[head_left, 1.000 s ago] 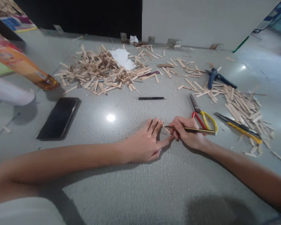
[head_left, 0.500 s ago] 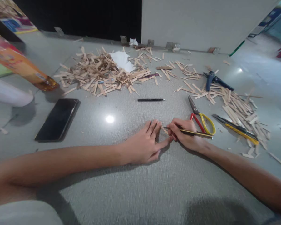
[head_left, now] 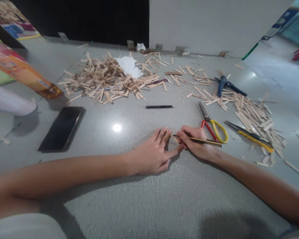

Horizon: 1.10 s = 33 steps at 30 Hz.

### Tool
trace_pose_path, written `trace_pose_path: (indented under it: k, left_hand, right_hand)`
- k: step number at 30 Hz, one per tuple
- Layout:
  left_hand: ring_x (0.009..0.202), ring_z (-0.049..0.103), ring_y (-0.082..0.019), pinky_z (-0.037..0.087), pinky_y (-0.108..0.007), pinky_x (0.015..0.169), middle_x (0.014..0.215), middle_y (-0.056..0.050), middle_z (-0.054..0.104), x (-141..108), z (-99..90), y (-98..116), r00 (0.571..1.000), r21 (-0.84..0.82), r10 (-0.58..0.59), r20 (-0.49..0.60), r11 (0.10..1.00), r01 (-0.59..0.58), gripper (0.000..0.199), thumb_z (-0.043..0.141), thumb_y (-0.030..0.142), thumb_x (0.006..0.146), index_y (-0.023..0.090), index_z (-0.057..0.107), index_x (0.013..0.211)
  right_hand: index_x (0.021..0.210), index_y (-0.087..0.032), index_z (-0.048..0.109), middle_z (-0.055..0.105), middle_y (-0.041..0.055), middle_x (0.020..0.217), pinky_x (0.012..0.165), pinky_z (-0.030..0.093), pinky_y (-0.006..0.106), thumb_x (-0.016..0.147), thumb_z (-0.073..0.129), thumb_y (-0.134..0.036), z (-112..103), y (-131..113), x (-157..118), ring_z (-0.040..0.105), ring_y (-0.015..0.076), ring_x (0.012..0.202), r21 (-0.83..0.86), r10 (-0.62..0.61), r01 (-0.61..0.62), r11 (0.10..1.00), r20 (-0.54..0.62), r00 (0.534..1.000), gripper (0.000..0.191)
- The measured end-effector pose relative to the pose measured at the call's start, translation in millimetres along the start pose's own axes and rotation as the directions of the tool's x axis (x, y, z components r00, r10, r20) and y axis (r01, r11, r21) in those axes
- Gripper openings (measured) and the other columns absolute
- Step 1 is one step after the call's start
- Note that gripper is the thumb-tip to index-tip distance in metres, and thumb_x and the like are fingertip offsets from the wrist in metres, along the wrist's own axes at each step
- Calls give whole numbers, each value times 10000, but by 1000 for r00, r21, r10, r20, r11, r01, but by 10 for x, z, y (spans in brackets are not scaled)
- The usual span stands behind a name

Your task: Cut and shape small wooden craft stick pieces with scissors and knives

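- Far left: orange drink bottle (head_left: 20, 68) and smartphone (head_left: 62, 129); both lie apart from the hands, unchanged beyond a slight shift of the whole view.
- Upper left to centre: heap of wooden strips (head_left: 94, 79), with white paper (head_left: 130, 67) on it. No change noted.
- Centre: left hand (head_left: 151, 154) is palm down, fingers extended and thumb spread away from the index finger, closed round nothing. Index and thumb tips bracket the small wood piece (head_left: 175, 139); whether both press on it, I cannot tell.
- Slim black rod (head_left: 159, 107) lies beyond this hand, untouched.
- The small wood piece is on the grey surface (head_left: 149, 202), in the gap between the two hands, partly covered by fingers.
- Just right: right hand (head_left: 193, 142) grasps a black-and-gold pencil-like tool (head_left: 206, 141) in a writing grip, fingers curled close to its tip. Tip meets or nearly meets the wood; too small to tell.
- Change over the last second: very little; both hands keep their arrangement. Judgement: steady, fine work at one spot.
- Right: red-and-yellow-handled scissors (head_left: 207, 118), then yellow-and-black utility knife (head_left: 251, 135), both lying unheld.
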<state>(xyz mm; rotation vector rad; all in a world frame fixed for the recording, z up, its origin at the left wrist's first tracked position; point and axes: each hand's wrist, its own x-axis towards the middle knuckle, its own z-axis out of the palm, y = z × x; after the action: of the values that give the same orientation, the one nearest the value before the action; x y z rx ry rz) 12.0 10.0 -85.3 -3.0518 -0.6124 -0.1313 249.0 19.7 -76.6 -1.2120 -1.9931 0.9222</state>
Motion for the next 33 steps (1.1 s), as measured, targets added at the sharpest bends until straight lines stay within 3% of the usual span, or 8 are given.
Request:
trace_pose_path:
  k: [9,16,21,28,33]
  left_hand:
    - [1502,541,-505,388,-668,1224,1648,-319,507,0,22,-4,999,-38,-4,-35,999,3,660,640,395,1059,175,465,1656]
    - [1478,562,-519,406,-679,1206,1611,-330,543,1,41,-4,999,-30,2,-44,1000,-3,648,632,397,1061,167,482,1648]
    - [1507,534,-511,375,-676,1230,1665,-319,483,-12,33,-6,1000,-54,-12,-26,998,10,637,611,387,1073,183,467,1660]
    - [1509,542,-477,375,-664,1245,1654,-283,522,2,37,-3,1000,-43,-15,0,999,15,657,650,402,1054,203,472,1655]
    - [1498,549,-494,373,-668,1234,1657,-322,493,-1,38,-2,1000,-47,-10,-29,999,8,664,623,394,1067,183,447,1671]
  right_hand:
    - [718,-241,467,486,-62,597,511,335,254,1117,500,-377,21,2,-10,448,105,513,-132,-96,98,986,22,995,422]
    - [714,-241,475,507,-56,587,510,337,259,1117,496,-406,25,45,-15,452,108,507,-127,-54,54,990,7,999,435]
    - [709,-236,513,552,-46,580,513,357,259,1111,514,-430,17,33,-10,484,110,506,-104,-7,10,995,22,1000,446]
    - [710,-231,535,572,-42,581,511,365,258,1109,520,-438,9,22,-13,497,109,502,-96,4,-2,995,20,1000,449]
    - [714,-240,500,541,-49,584,512,356,262,1125,493,-456,19,19,-8,480,112,507,-122,-25,27,992,22,999,465]
